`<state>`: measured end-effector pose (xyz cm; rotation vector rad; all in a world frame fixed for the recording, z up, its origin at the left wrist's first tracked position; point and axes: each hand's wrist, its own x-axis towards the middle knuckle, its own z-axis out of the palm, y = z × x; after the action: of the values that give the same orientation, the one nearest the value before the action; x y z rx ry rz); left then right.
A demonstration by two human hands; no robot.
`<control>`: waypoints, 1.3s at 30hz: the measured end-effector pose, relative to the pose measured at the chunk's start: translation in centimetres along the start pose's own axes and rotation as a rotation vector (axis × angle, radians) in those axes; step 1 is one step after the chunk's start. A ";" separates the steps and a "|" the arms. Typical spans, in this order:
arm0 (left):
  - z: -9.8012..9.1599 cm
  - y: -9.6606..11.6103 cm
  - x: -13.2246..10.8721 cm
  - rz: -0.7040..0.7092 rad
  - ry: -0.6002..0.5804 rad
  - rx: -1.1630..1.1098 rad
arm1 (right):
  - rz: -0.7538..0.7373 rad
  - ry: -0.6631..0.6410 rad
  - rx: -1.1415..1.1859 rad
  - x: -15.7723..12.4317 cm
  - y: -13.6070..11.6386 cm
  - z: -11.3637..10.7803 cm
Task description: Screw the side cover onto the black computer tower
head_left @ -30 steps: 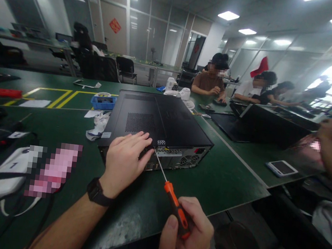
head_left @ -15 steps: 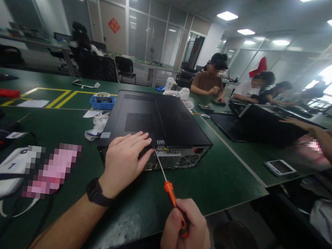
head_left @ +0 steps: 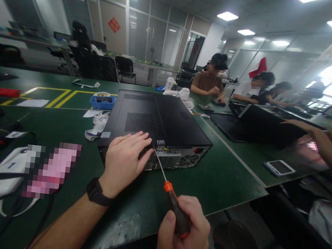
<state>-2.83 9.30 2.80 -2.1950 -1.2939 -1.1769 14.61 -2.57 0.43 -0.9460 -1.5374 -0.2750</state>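
A black desktop computer case [head_left: 172,119] lies flat on the green table, its back panel with fan and ports facing me. My left hand [head_left: 127,154] grips the case's near top edge, fingers over the top and thumb against the back panel. In my right hand [head_left: 184,234] is a screwdriver [head_left: 178,211] with a dark and orange handle, held in wrapped fingers. Its thin shaft slants up and away to the back panel, the tip beside my left thumb. The screw under the tip is too small to make out.
Left of the case are a blue tray [head_left: 103,102] of small parts, a crumpled white glove [head_left: 98,124], a white device [head_left: 9,172] and dark cables. On the right lie a phone-like device [head_left: 279,168] and a co-worker's arm [head_left: 326,148] over black panels. More people sit farther back.
The screwdriver handle has turned in my right hand, showing more of its dark side. My right hand has rotated with a slight shift left; my left hand and the case stay put.
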 end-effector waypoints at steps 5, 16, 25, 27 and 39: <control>0.1 -0.1 0.0 -0.002 -0.007 0.010 | 0.036 -0.051 -0.088 -0.3 0.2 -0.1; 0.2 -0.1 -0.1 0.009 0.022 -0.002 | 0.056 -0.052 -0.052 -0.7 0.3 -0.4; 0.2 -0.1 0.0 0.010 0.032 -0.003 | 0.061 -0.021 -0.087 -1.1 0.5 0.1; 0.3 -0.1 0.0 0.009 0.032 -0.005 | 0.058 -0.020 -0.072 -1.0 0.5 0.0; 0.0 0.0 0.1 0.020 0.036 0.000 | 0.040 -0.009 -0.063 -0.7 0.4 -0.2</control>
<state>-2.77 9.37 2.86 -2.1715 -1.2544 -1.2041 14.99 -2.71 -0.35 -1.0274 -1.5234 -0.2930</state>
